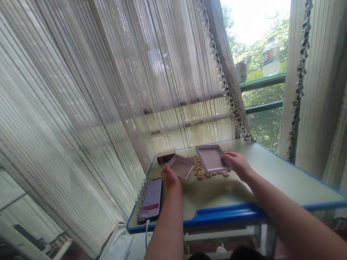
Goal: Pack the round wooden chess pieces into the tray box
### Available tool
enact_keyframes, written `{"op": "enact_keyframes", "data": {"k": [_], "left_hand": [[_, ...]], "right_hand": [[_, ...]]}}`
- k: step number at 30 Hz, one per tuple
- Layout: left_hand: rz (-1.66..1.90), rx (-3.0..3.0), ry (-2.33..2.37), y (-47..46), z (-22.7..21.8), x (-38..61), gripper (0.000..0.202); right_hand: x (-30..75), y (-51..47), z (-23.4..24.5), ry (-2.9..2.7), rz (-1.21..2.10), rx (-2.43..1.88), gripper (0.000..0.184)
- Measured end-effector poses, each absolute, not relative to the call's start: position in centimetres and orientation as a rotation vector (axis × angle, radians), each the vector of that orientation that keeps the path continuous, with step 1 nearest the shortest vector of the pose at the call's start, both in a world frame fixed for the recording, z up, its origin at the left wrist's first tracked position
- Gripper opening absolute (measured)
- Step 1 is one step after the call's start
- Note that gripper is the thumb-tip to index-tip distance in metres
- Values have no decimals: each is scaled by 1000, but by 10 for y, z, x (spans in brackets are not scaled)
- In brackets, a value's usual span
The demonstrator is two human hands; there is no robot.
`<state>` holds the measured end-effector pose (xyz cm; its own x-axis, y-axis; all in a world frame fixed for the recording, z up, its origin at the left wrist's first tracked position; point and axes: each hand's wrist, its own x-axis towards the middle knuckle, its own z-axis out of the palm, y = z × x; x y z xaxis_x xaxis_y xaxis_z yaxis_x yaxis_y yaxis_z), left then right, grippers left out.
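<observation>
My left hand (170,177) grips the left edge of a shallow, light purple box half (182,169), tilted above the desk. My right hand (236,164) holds a second shallow, light purple box half (212,161) by its lower right corner, its hollow side turned toward me. A small gap separates the two halves. Below and behind them, several round wooden pieces (200,176) lie in a cluster on the desk (273,176). What the second half hides of the cluster I cannot see.
A phone (151,200) with a white cable (147,230) lies at the desk's left edge. Behind my left hand sits a small brown box (166,154). Curtains (167,62) hang behind the desk. A bottle (270,58) and a can (242,71) stand by the window.
</observation>
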<state>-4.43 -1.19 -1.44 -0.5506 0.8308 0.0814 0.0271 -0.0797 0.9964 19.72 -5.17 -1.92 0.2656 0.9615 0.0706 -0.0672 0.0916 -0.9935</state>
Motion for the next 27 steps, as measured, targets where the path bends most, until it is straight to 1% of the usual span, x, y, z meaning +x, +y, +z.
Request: {"op": "enact_keyframes", "data": {"k": [2, 5, 7, 9, 11, 13, 15, 16, 17, 18, 21, 22, 24, 27], "left_hand": [[1676, 863, 1703, -12, -11, -45, 42], [1604, 819, 1781, -12, -8, -44, 60], [1622, 897, 1837, -12, -8, -42, 73], [1640, 1081, 1940, -14, -9, -41, 77], [1619, 1330, 2100, -19, -9, -37, 75], [1550, 1621, 2258, -27, -8, -33, 68], [1400, 1910, 2340, -36, -6, -28, 48], [1280, 2030, 2350, -41, -5, -26, 36], [1141, 2126, 2347, -45, -4, -24, 28], [983, 2196, 2337, -48, -3, -23, 28], [524, 2285, 2300, -52, -3, -22, 44], [421, 2295, 2290, -51, -3, -22, 45], [308, 2307, 2286, -50, -4, -24, 38], [293, 2328, 2314, -48, -6, -26, 29]], "right_hand": [[196, -51, -21, -1020, 987, -1232, 35], [196, -48, -23, -1049, 984, -1268, 36], [197, -48, -23, -1040, 988, -1278, 37], [198, -49, -22, -1029, 994, -1284, 36], [198, -50, -20, -1020, 1005, -1288, 34], [198, -51, -17, -1013, 1021, -1283, 31], [198, -52, -16, -1007, 1034, -1270, 29], [198, -53, -15, -1006, 1039, -1264, 29], [198, -53, -15, -1006, 1042, -1259, 28], [198, -54, -16, -1008, 1044, -1257, 28], [199, -54, -17, -1026, 1055, -1249, 25], [199, -54, -17, -1028, 1058, -1244, 25], [199, -54, -17, -1027, 1063, -1236, 31], [198, -55, -15, -1060, 1057, -1234, 49]]}}
